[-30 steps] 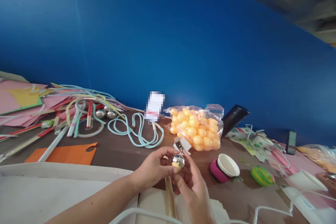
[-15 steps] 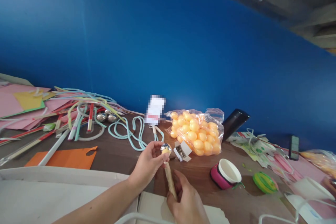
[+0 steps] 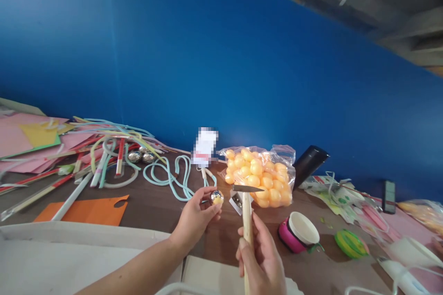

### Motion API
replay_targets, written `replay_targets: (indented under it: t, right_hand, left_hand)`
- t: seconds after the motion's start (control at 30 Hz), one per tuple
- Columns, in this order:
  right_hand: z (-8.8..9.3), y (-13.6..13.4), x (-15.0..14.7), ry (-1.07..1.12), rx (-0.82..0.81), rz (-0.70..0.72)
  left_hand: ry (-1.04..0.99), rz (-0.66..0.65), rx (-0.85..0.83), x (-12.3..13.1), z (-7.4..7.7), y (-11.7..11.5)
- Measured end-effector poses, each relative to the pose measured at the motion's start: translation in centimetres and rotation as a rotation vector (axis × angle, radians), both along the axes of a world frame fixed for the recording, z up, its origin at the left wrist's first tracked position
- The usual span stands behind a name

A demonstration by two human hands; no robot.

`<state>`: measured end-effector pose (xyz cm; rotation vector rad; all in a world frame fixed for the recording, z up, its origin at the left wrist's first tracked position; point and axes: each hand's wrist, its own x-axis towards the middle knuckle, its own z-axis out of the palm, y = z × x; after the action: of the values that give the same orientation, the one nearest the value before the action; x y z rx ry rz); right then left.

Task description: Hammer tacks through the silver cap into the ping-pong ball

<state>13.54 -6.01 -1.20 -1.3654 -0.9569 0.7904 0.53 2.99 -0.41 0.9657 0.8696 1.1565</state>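
My left hand (image 3: 195,216) pinches a shiny silver ball (image 3: 217,197) between thumb and fingers, above the brown table. My right hand (image 3: 259,258) is wrapped round the pale wooden handle of a hammer (image 3: 248,221). The hammer stands nearly upright, its thin dark metal head at the top, apart from the ball and to its right. Partly hidden behind the hammer is a small open cardboard box (image 3: 236,203) with little metal pieces in it. A clear bag of orange balls (image 3: 256,170) lies just beyond.
Pale blue cord (image 3: 168,175) with a badge lies left of centre. More silver balls (image 3: 140,154) sit among tubes and sticks at far left, near orange paper (image 3: 86,209). To the right are a pink-and-white cup (image 3: 299,233), a green roll (image 3: 351,243) and a black cylinder (image 3: 311,163).
My right hand has raised the hammer and moved it right, away from the ball, so its head now shows. My left hand still holds the ball in nearly the same place.
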Motion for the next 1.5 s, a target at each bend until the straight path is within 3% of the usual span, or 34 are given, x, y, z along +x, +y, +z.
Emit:
replay_targets:
  t: [0.3, 0.63, 0.9, 1.5]
  right_hand:
    - [-0.5, 0.0, 0.0, -0.345, 0.161, 0.075]
    - [-0.7, 0.0, 0.7, -0.514, 0.146, 0.066]
    - [-0.3, 0.1, 0.6, -0.509, 0.149, 0.067]
    - [0.0, 0.1, 0.6, -0.472, 0.106, 0.07]
  left_hand:
    - [0.058, 0.057, -0.022, 0.0, 0.0, 0.1]
    - [0.135, 0.106, -0.051, -0.1, 0.1, 0.0]
    - [0.181, 0.117, -0.037, -0.2, 0.7, -0.3]
    - [0.26, 0.148, 0.024, -0.2, -0.1, -0.1]
